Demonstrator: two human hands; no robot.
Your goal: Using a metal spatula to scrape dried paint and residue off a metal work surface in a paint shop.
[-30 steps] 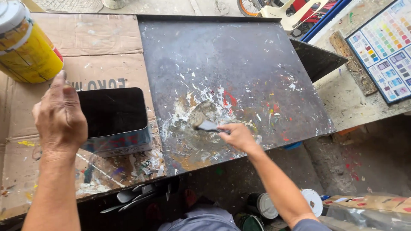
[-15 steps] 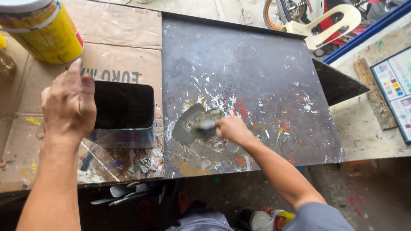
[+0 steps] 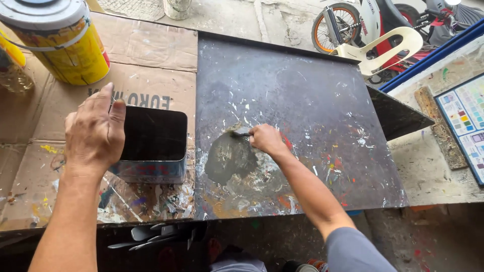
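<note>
Hands were both at work around the dark metal sheet [image 3: 302,100], which lay flat on the table, spattered with dried paint. Right hand [image 3: 265,139] was curled closed round a small scraper [image 3: 241,133], its blade resting on the sheet at the upper edge of a grey smear of paste [image 3: 229,158] near the sheet's lower left part. Left hand [image 3: 95,133] was clamped over the left rim of a rectangular tin [image 3: 154,143], thumb lying along the top edge, fingers down the outer wall; the tin stood upright, its inside dark, just beside the sheet's left edge on flattened cardboard [image 3: 151,45]. Yellow paint can [image 3: 60,43] stood on the cardboard, well to the left of the sheet's far corner. Several flat metal blades [image 3: 151,234] stuck out below the table edge, near the sheet's lower left corner. Colour chart [image 3: 466,121] lay well to the right of the sheet. White plastic chair [image 3: 383,48] stood beyond the sheet's far right corner.
</note>
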